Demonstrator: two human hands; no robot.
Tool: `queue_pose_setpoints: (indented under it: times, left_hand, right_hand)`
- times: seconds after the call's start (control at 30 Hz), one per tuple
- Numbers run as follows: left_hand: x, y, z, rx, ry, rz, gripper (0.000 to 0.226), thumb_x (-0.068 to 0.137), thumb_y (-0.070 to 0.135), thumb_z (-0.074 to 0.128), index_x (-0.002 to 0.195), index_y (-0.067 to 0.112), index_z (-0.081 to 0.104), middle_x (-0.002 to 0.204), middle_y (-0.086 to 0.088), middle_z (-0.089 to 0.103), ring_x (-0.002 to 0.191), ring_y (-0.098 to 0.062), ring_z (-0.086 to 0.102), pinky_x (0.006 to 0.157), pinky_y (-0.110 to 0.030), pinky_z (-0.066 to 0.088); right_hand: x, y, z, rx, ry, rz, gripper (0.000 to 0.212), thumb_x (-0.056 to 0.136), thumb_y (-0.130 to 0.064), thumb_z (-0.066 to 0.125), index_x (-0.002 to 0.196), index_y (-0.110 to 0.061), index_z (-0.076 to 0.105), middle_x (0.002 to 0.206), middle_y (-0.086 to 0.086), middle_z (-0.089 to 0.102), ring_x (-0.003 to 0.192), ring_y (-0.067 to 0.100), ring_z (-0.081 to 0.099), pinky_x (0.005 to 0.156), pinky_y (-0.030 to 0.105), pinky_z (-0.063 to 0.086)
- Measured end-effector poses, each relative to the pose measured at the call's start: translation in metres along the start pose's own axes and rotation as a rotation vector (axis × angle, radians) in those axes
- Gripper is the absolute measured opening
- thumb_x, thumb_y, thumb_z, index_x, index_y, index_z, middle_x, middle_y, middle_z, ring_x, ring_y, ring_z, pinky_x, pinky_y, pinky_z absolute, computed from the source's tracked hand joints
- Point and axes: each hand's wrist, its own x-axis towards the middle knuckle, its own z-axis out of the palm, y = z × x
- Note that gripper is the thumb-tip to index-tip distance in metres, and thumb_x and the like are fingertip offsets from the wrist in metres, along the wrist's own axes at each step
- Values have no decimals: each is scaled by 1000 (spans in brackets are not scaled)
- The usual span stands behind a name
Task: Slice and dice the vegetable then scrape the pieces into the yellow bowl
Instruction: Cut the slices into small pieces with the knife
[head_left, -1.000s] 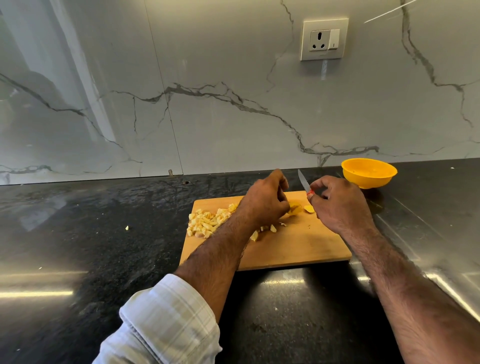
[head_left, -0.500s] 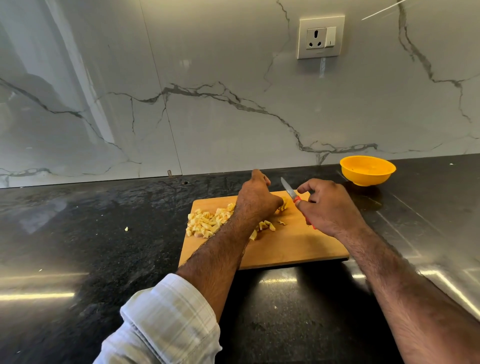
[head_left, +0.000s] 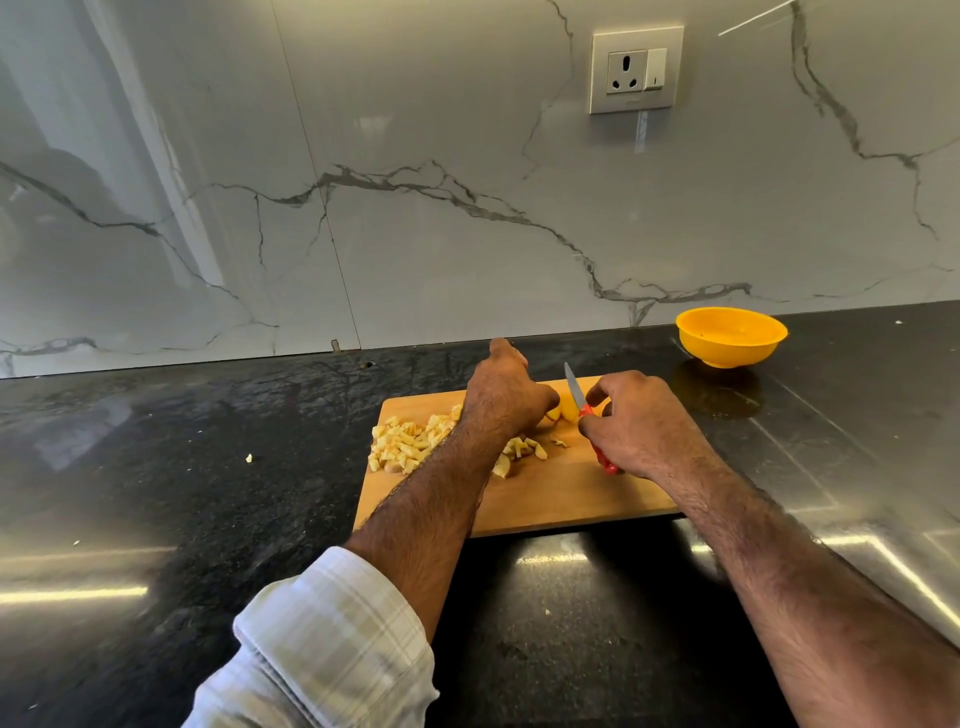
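While the left hand (head_left: 506, 397) rests over the far middle of the wooden cutting board (head_left: 550, 493), its fingers curl down onto an uncut yellow piece of vegetable (head_left: 563, 410), most of which is hidden beneath the knuckles; one finger sticks out straight toward the wall. Whether the curled fingertips pinch the piece or only press on it cannot be told from this angle. The right hand (head_left: 636, 423) grips a small knife (head_left: 584, 410) by its red handle, fingers wrapped tightly round it and pressed together, the end of the handle poking out below the palm. The short blade points up and away toward the wall, tilted slightly left, with its lower part right against the yellow piece, just beside the left hand's knuckles.

A heap of diced pieces (head_left: 408, 444) lies on the left part of the board, and a few more loose bits (head_left: 524, 449) lie scattered near the left wrist. One stray bit (head_left: 249, 458) sits off the board on the dark stone countertop (head_left: 182, 467), well to the left. The yellow bowl (head_left: 731, 338) stands upright on the countertop beyond the board's far right corner, well apart from both hands; no pieces show inside it. Behind it rises a white marble-patterned wall (head_left: 415, 182) carrying a socket with a switch (head_left: 636, 70). A rolled-up pale checked sleeve (head_left: 332, 644) covers the left forearm near the elbow
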Motion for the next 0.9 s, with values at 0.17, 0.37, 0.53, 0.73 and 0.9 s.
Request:
queue_pose_setpoints:
  times: [0.17,0.37,0.53,0.73,0.9]
  left_hand:
    - [1,-4,-4,2,21,20,64,84,26,85,131,17,43,111,-5,56,95,-20,67,70,-31,61]
    - [5,-9,-18,-56,66,56,55,84,21,86,121,18,45,103,-4,58,87,-20,67,72,-38,63]
    - [11,-19,-32,-71,152,68,48,82,19,84,117,17,51,102,-3,59,90,-19,61,71,-36,58]
    - [11,-18,-27,-28,-27,162,14,89,13,75,96,24,69,98,3,69,94,-16,68,89,-48,62]
    - [6,-18,-12,130,-183,215,17,93,15,69,95,32,72,96,15,68,102,-9,62,113,-55,33]
  right_hand:
    - [1,1,-4,-57,-54,22,39,91,-31,76,125,-16,68,115,7,70,95,19,68,78,30,62]
    - [-5,-1,-8,-10,62,-135,33,93,-33,72,123,-19,69,93,0,76,74,10,70,64,22,58]
    - [-6,-7,4,-126,-139,-164,40,90,-35,72,127,-22,64,114,0,71,94,15,67,81,30,60]
    - [3,8,-4,-219,-110,-45,33,85,-40,74,112,-21,69,103,-2,66,88,15,64,76,32,61]
    - [2,5,-4,-165,-137,-61,35,89,-37,72,120,-22,70,109,1,69,91,15,65,72,26,57]
